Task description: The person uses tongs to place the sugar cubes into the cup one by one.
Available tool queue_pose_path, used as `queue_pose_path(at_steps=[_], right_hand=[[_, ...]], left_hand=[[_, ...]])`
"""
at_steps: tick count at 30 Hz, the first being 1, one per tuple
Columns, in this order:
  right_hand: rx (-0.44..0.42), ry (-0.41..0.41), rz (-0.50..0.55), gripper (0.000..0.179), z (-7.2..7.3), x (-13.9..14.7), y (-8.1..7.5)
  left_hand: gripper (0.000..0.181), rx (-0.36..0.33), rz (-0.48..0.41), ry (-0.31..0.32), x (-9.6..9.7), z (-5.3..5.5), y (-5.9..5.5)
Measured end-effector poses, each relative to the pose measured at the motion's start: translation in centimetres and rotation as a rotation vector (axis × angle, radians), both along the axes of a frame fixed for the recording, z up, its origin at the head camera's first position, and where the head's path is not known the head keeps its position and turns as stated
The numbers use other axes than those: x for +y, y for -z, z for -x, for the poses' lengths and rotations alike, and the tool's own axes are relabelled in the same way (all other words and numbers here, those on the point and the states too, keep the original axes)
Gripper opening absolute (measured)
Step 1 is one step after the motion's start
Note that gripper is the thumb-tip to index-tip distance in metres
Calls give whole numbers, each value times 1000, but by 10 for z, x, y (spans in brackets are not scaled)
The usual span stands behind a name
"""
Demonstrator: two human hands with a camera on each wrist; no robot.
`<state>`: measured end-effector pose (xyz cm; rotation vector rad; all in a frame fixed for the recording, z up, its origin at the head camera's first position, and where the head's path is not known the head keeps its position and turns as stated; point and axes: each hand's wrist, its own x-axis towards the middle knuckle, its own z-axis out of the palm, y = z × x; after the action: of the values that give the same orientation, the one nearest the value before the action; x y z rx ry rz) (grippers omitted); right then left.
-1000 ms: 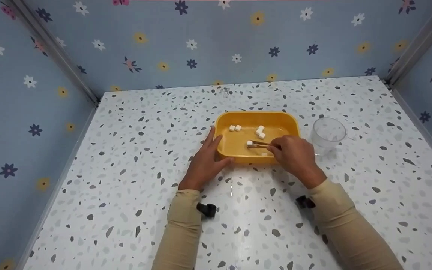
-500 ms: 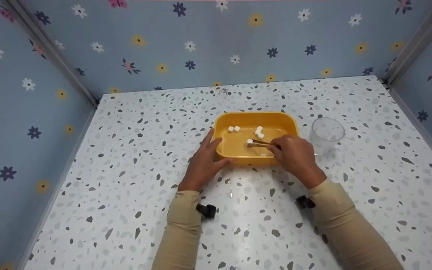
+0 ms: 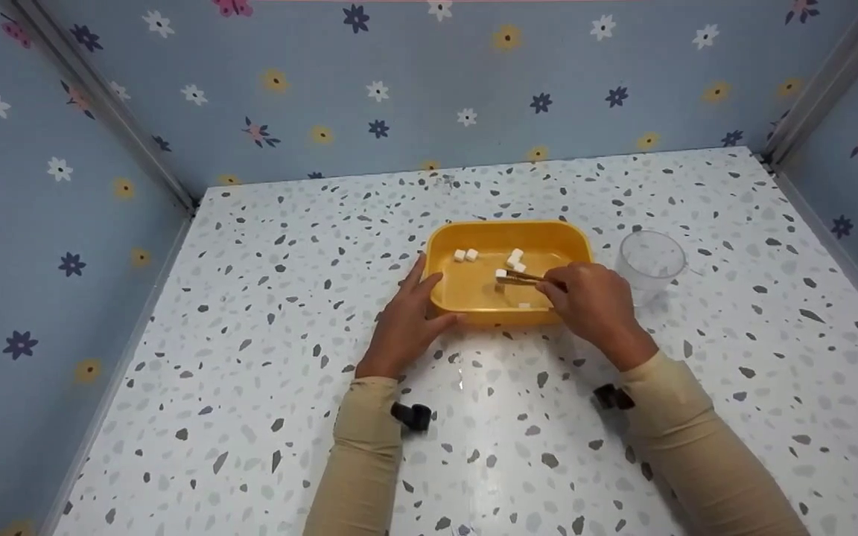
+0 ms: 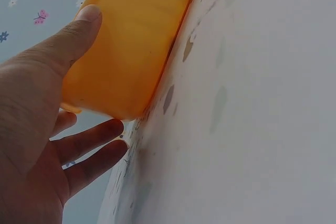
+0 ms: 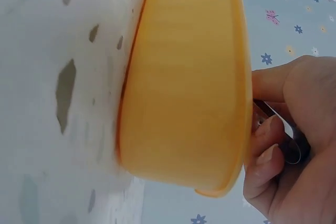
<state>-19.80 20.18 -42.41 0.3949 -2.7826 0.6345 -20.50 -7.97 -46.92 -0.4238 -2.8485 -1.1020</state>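
One white cube (image 3: 501, 275) sat pinched at the tips of the slim tweezers (image 3: 522, 279) in the head view, seemingly just clear of the floor of the yellow box (image 3: 466, 290). The right grip (image 3: 596, 307) was closed round the tweezers' rear end; the left grip (image 3: 403, 327) was spread wide against the box's left wall and near-left corner. The box lay on the counter (image 3: 250, 298), inward of its far edge, with a clear cup (image 3: 651, 262) between it and the counter's right edge. Other cubes (image 3: 471, 254) lay inside the box. The held cube looked light and perhaps crumbly, calling for a gentle squeeze across two opposite flat faces.

In the left wrist view, the thumb lay along the box's side, fingers stretched apart by its corner. The wall looked thin, smooth and slightly flexible; a corner would likely be its stiffest hold.

In the right wrist view, the tweezers' bent metal end showed inside the right grip, the tips hidden behind the box. They looked springy and slick, best held mid-length.
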Motion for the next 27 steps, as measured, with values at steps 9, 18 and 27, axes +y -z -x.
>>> queue_pose_path(at_steps=[9, 18, 27], right_hand=[[25, -4, 19, 20, -6, 4, -6], [62, 25, 19, 18, -8, 13, -12], [-4, 11, -19, 22, -4, 8, -8]], left_hand=[[75, -31, 1, -16, -1, -2, 1], [77, -38, -13, 17, 4, 3, 2], [79, -44, -19, -5, -1, 3, 2]])
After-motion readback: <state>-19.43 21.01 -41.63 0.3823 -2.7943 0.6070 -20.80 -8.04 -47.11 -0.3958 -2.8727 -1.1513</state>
